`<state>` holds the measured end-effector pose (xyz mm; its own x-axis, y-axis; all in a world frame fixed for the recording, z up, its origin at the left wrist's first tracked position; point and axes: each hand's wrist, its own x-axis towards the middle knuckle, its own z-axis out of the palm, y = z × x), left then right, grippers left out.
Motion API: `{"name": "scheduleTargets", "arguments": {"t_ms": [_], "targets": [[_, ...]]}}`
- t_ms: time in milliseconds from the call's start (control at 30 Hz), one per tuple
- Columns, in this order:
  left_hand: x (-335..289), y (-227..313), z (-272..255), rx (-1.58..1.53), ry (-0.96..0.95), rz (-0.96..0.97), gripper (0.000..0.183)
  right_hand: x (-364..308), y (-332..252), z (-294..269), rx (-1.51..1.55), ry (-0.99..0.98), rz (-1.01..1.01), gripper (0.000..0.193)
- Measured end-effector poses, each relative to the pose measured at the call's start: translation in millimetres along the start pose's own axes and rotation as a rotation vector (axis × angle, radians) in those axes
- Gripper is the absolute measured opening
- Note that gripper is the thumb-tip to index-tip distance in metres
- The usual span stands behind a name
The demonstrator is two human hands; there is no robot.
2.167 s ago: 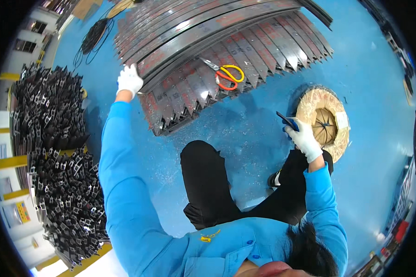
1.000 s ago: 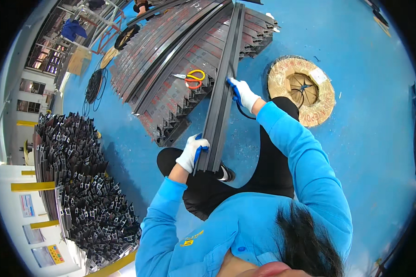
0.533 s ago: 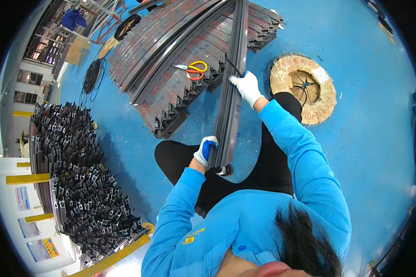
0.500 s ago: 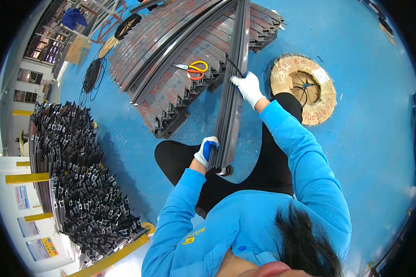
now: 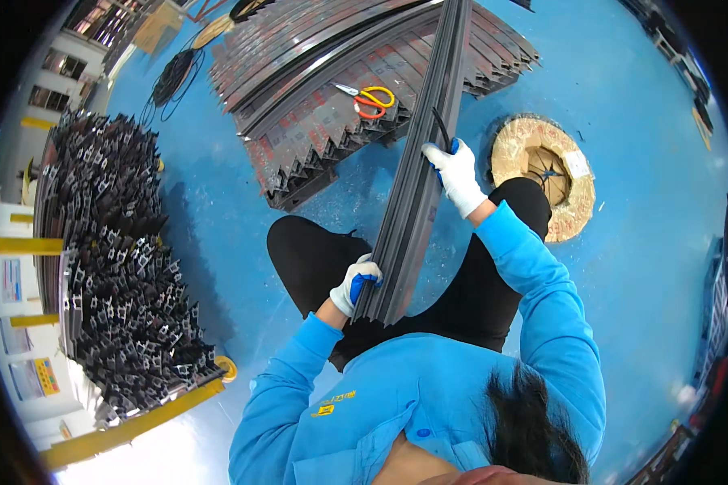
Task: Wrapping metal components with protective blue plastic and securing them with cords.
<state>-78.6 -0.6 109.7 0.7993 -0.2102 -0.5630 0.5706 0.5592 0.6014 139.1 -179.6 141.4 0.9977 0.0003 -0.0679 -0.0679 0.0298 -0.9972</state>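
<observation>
A long dark grey metal profile [image 5: 416, 190] slants from above my lap up over the stack. My left hand [image 5: 356, 284], in a white glove with blue on the palm side, is closed on the left side of its near end. My right hand [image 5: 459, 179], gloved alike, rests at the profile's right side, farther along. A thin black rubber strip [image 5: 440, 126] sticks up from its pinched fingers and lies over the profile. How far the strip runs under the hand is hidden. Scissors [image 5: 370, 100] with orange and yellow handles lie on the stack, left of the profile.
A stack of similar profiles [image 5: 299, 149] with jagged ends lies ahead. To the right, a paper-wrapped coil [image 5: 578, 206] sits on the blue floor beside my right knee. Many upright profiles fill a rack with yellow bars [image 5: 137, 424] at left. Black cable [image 5: 172, 77] lies at the far left.
The view has shifted, so the stack and scissors appear farther up and right. Both hands keep their hold, and the profile's near end appears lower in the picture, closer to my body.
</observation>
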Motion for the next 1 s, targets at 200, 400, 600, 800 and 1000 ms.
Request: {"name": "scheduleTargets", "arguments": {"t_ms": [200,400,600,800,1000], "targets": [[-8,-20,5,-0.139,0.079,0.105,0.032,-4,-18,35,-0.192,-0.183,-0.035,0.031],[5,-25,-5,-0.356,0.009,0.135,0.036,21,0,100,-0.429,-0.397,-0.179,0.038],[39,-5,-25,-0.557,-0.070,0.120,0.041,60,17,179,-0.650,-0.623,-0.289,0.045],[60,36,-35,-0.741,-0.079,0.104,0.036,37,16,199,-0.367,-0.505,-0.386,0.052],[120,49,-74,-0.689,-0.038,0.144,0.036,35,20,115,-0.122,-0.258,-0.252,0.033]]}}
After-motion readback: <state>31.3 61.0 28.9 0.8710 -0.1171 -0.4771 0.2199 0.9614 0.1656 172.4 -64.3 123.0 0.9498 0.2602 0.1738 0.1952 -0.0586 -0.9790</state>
